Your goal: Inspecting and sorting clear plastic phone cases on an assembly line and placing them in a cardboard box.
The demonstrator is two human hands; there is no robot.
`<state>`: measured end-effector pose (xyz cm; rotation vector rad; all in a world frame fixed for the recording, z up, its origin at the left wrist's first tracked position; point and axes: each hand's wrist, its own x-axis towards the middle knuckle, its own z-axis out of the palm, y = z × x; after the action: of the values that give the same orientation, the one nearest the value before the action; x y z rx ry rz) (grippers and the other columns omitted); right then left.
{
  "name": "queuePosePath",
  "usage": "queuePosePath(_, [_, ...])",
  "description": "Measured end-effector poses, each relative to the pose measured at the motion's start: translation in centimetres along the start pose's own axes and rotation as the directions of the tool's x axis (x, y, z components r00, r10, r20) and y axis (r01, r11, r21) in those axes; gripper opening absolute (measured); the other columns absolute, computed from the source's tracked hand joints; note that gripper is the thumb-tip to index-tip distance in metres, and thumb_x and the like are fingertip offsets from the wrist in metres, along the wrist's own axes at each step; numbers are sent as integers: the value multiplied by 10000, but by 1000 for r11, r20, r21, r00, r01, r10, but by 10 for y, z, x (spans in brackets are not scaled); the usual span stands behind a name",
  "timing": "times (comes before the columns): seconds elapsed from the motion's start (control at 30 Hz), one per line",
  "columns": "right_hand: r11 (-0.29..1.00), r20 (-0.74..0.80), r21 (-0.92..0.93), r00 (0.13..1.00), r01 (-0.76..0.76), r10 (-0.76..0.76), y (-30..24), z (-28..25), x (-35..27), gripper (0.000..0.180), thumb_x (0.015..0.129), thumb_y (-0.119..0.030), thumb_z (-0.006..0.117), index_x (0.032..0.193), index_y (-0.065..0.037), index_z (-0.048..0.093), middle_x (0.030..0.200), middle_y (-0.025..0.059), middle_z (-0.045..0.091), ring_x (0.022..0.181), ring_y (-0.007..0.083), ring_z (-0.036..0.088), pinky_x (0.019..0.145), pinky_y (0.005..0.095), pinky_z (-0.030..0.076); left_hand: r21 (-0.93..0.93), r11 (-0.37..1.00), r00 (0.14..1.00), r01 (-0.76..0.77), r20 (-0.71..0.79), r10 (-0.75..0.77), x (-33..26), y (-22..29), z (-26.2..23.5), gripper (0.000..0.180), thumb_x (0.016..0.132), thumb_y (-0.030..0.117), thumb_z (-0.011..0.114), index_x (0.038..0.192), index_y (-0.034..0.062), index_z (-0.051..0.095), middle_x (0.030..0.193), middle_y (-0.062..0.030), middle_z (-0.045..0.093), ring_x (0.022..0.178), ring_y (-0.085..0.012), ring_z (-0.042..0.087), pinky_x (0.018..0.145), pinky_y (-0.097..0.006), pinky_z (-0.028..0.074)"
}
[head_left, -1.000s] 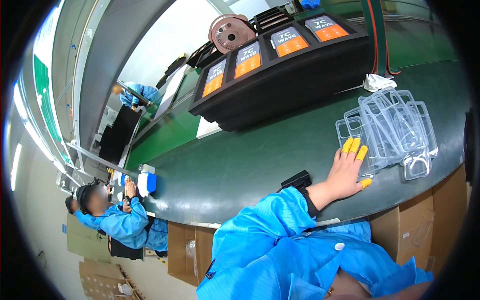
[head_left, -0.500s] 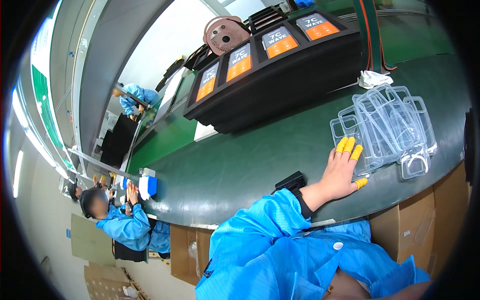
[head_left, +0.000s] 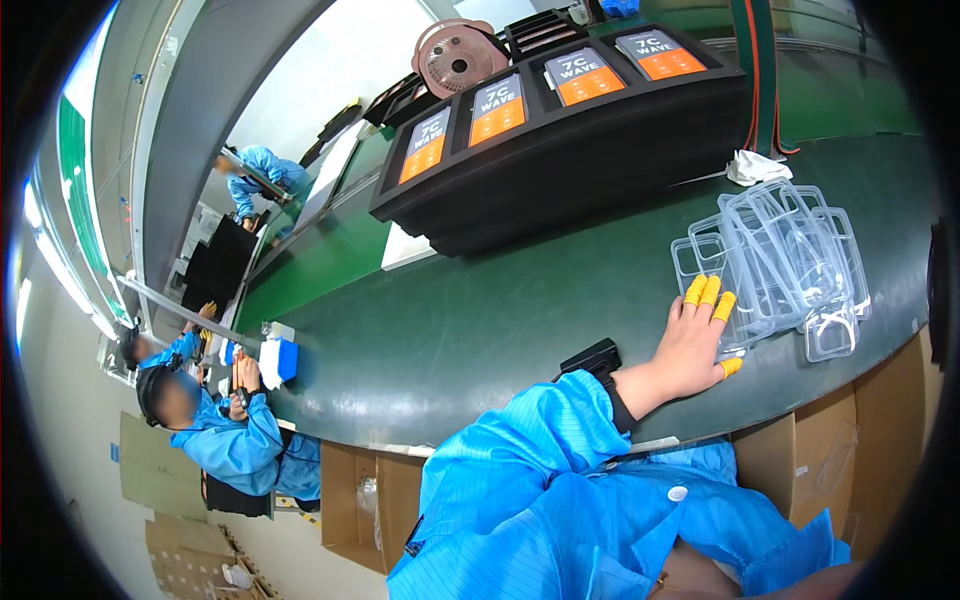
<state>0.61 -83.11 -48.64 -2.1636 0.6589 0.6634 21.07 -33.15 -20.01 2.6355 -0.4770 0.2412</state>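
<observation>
My left hand [head_left: 682, 352] lies palm down on the green work surface [head_left: 500, 330], its fingers spread and its thumb out to the right. Yellow finger cots cover the thumb and the visible fingertips. The fingertips rest at the left edge of a loose pile of clear plastic trays [head_left: 778, 262], apparently touching the nearest ones; nothing is gripped. The trays overlap at different angles, so the lower ones are partly hidden. A black strap with a small black device [head_left: 592, 358] is around my left wrist. My right hand is out of view.
Beyond the surface stands a long black foam holder [head_left: 560, 165] with several grey-and-orange boxes. Crumpled white tissue [head_left: 758, 168] lies behind the trays, near a dark green post [head_left: 760, 80]. Open cardboard boxes [head_left: 800, 470] sit below the front edge. Co-workers in blue [head_left: 235, 445] are at left.
The whole view has shifted slightly. My left hand stays spread beside the trays, which keep their arrangement. The nearer co-worker at left has moved their hands.
</observation>
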Motion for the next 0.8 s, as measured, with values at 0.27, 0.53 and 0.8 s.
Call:
queuePosePath(0.27, [983, -35, -101, 987, 155, -159, -11, -6, -4, 641, 602, -262, 704, 1157, -78, 443, 1045, 161, 542, 934, 295, 527, 804, 374, 415, 25, 999, 998, -24, -56, 26, 4, 4, 6, 741, 655, 349, 623, 1216, -33, 327, 1257, -248, 281, 1204, -392, 195, 966, -474, 186])
queuePosePath(0.53, [796, -97, -390, 839, 462, -535, -171, -70, -43, 623, 553, -167, 682, 1125, -99, 446, 1001, 176, 550, 922, 339, 516, 792, 382, 412, 199, 976, 984, -92, -134, 120, 1, -6, 6, 699, 639, 388, 648, 1156, -15, 404, 1220, -228, 356, 1167, -375, 282, 964, -447, 236])
queuePosePath(0.8, [813, -253, -552, 891, 188, -378, -278, -143, -148, 536, 548, -66, 645, 1057, -39, 479, 942, 184, 567, 901, 316, 534, 773, 360, 419, 129, 991, 1000, -27, 0, 27, 5, -2, -1, 728, 690, 373, 625, 1223, -26, 331, 1298, -203, 272, 1224, -338, 192, 1005, -411, 152])
